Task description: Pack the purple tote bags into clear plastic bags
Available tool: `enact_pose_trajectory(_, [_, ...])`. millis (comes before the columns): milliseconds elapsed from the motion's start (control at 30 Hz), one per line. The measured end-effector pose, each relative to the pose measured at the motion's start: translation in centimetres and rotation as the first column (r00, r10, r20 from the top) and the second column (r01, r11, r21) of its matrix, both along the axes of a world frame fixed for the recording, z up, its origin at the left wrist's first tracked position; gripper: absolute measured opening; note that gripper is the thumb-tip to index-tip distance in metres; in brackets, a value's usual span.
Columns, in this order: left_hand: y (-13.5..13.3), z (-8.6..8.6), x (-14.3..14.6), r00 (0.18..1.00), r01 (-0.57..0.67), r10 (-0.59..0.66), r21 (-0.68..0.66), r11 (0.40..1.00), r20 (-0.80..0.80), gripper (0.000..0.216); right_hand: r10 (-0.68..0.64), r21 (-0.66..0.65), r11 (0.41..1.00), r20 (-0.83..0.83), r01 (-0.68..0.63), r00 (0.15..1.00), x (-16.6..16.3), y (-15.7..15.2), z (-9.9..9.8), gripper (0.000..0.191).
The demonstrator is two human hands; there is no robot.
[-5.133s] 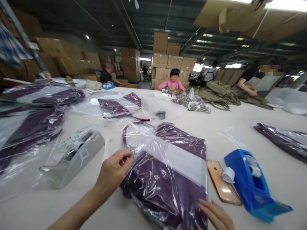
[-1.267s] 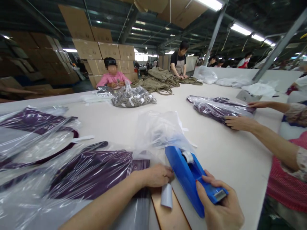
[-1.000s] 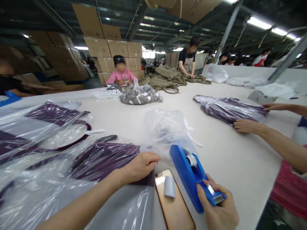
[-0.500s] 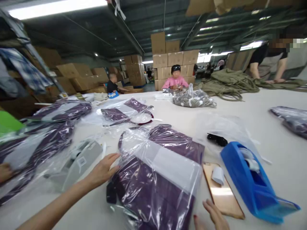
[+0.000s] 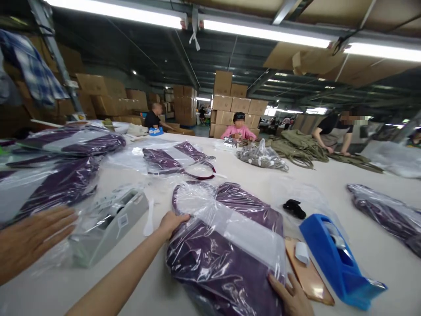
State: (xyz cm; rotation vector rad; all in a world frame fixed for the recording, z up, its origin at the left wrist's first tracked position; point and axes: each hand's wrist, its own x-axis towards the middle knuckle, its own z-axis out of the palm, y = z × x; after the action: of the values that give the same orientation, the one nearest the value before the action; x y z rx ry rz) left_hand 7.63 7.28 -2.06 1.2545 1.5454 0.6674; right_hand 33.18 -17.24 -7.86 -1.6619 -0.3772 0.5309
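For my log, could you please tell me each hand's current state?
Left hand: touching purple package; whether closed, cannot be told.
Right hand: open, thumb touching it.

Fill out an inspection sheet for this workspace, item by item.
Surface: pale table, mostly covered with bagged goods.
Job's things: purple bagged bundle, lying flat; blue tape dispenser to its right, grey tape dispenser to its left.
Clutter: phone with a white curled scrap on top; black item, kind unclear.
Hands: left hand at the bundle's left edge, right hand at its lower right edge.
Cables: nothing seen on the table.
Surroundings: co-worker's hand at far left; stacked cartons behind.
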Motion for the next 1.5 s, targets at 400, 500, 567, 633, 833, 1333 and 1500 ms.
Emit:
enact_pose_trajectory(400, [-1.7,-1.4,-1.7,0.995,-0.052,0.062,0.117,0.992,-0.075,0.032,0.235,-0.034,0.969,-0.154,-0.243,0.96,3.5,6.1,6.0,0.053])
enact_pose_trajectory(500, [-4.9,-0.7,-2.3,0.983,0.031,0.074,0.541,0.841,-0.171,0.037,0.088,-0.049,0.995,-0.032,-0.09,0.996,3.8,4.0,5.7,0.058])
enact_pose_trajectory(567, [-8.1,-0.2,-1.4,0.957,0.282,-0.07,0.856,0.434,-0.28,0.032,-0.001,-0.024,1.0,0.065,0.003,0.998,2.9,1.0,4.9,0.06])
enact_pose_trajectory(633, [-11.6,0.3,1.1,0.86,0.468,-0.223,0.884,-0.011,-0.458,0.026,-0.061,-0.018,0.998,0.116,0.064,0.991,1.3,-2.4,3.8,0.06])
enact_pose_trajectory(833, [-17.6,-0.8,9.9,0.704,0.57,-0.323,0.775,-0.273,-0.633,0.026,-0.022,-0.166,0.985,0.115,0.041,0.993,-4.4,-8.7,0.7,0.053])
enact_pose_trajectory(1333, [-16.3,-0.6,11.9,0.681,0.487,-0.461,0.822,-0.296,-0.569,0.016,0.225,-0.106,0.948,-0.44,-0.299,0.87,-1.7,-4.0,4.0,0.012])
enact_pose_trajectory(1500, [-15.9,-0.1,11.8,0.662,0.489,-0.471,0.812,-0.318,-0.583,0.024,0.302,0.076,0.949,-0.504,-0.306,0.809,-2.1,-3.3,5.0,0.006])
